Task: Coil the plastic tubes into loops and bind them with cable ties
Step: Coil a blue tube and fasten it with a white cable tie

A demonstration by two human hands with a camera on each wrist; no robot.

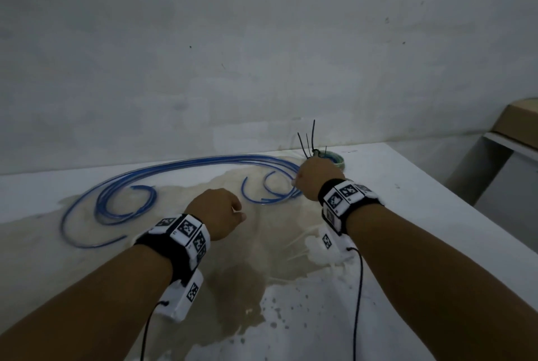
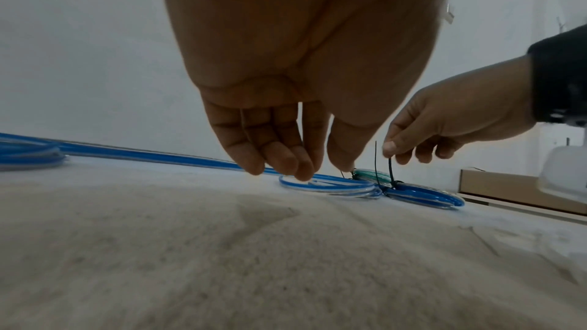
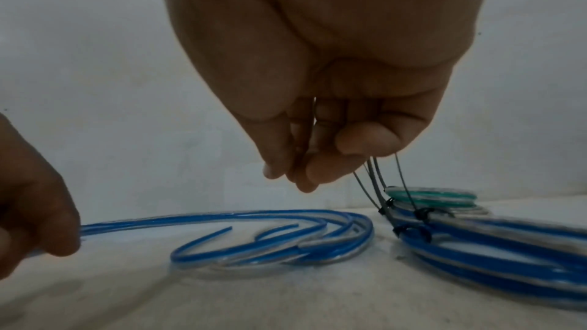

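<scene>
From the head view, both forearms reach out over a white table (image 1: 407, 215) with a broad tan stain. The left hand (image 1: 217, 212) hangs with curled fingers just right of the loose blue tubes (image 1: 122, 194), which sweep in long arcs across the table's left and middle; whether it touches them cannot be told here. The right hand (image 1: 318, 178) sits farther back and to the right, fingers folded, with dark cable ties (image 1: 310, 139) sticking up past its knuckles. A green coil (image 1: 337, 158) peeks out just behind it. A cardboard box (image 1: 518, 125) stands at the far right.

In the left wrist view, the left hand (image 2: 286, 134) points downward, its fingers (image 2: 286, 157) loosely bent, their tips meeting a small blue loop of tube (image 2: 330, 186) on the table, gripping nothing that shows. Beside it the right hand (image 2: 444, 124) pinches a black tie tail (image 2: 390, 170) rising from a bound blue coil (image 2: 425, 196).

In the right wrist view, the right hand (image 3: 317, 109) is closed around several tie tails (image 3: 378, 180) that run down to the stacked bound coils (image 3: 508, 260) at lower right, green one (image 3: 428, 196) behind. Loose blue tube ends (image 3: 270, 240) curl on the table below and left of it, untouched by it. The left hand (image 3: 32, 197) at the left edge meets those tubes where they run out of frame; its grip is hidden
</scene>
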